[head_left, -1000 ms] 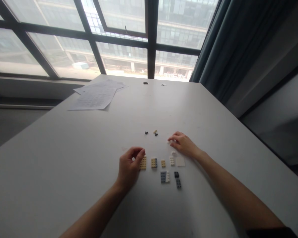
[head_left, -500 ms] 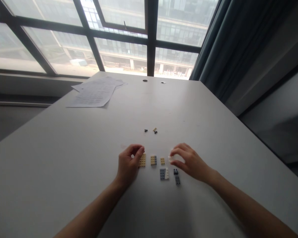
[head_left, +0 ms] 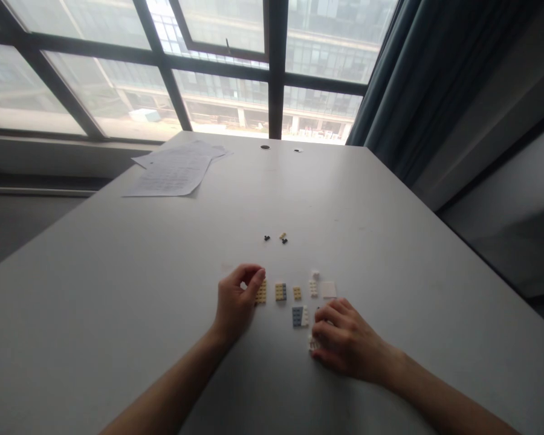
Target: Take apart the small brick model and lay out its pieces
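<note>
My left hand is closed, with thumb and index finger pinched together at the upper edge of a tan studded plate. Whatever lies between those fingertips is hidden. My right hand has its fingers curled down onto a white studded brick on the table. Between the hands lie a tan-and-grey plate, a small tan plate and a grey plate with a white piece along its side. The right hand covers the dark bricks near it.
Beyond the right hand lie a white studded plate, a small white piece and a flat white tile. Further off are small black pieces and a tan piece. Papers rest on the white table at far left.
My right hand has moved toward me from the white pieces, bringing a white brick to the near side of the group. It now covers the dark bricks. My left hand stays put.
</note>
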{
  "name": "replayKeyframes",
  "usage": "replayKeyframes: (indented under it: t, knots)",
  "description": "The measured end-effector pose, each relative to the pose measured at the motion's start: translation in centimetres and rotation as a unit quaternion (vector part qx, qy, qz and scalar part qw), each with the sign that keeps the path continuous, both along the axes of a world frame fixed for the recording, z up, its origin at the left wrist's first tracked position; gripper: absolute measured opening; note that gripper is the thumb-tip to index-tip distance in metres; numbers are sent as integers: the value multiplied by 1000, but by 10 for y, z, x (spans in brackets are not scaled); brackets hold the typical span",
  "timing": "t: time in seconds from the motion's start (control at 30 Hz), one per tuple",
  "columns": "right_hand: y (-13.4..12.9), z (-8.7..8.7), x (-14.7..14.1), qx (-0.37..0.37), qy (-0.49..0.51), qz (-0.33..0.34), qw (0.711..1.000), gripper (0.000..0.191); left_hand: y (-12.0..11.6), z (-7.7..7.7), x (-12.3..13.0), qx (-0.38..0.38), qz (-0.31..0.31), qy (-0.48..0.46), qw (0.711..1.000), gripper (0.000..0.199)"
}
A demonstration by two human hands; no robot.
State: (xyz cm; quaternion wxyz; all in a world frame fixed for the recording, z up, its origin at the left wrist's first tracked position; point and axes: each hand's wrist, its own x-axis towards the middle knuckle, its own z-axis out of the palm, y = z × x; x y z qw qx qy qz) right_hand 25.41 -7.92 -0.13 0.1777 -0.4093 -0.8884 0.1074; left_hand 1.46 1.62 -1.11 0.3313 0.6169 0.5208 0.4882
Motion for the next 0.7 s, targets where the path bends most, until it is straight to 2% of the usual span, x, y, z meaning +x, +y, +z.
replayKeyframes:
  t: [0.17,0.3,0.37,0.43,0.53,0.7]
  knots:
    - [1,0,0,35,55,-25,998,24,2,1,0,-15,14,-19,1000,26]
    - [4,-2,3,67,101,-57,991,18,18,5,-3,-44,20,1,999,29]
    - [5,-2,3,72,110,-67,989,14,34,8,-5,-61,-18,52,997,32]
    - [5,-3,3,76,114,-72,988,11,53,10,-6,-50,-55,146,987,35]
    - [5,-3,1,84,118,-78,986,11,82,11,-5,-11,-48,270,962,38]
    - [7,1,2,107,125,-91,982,10,108,9,3,3,-47,317,947,34]
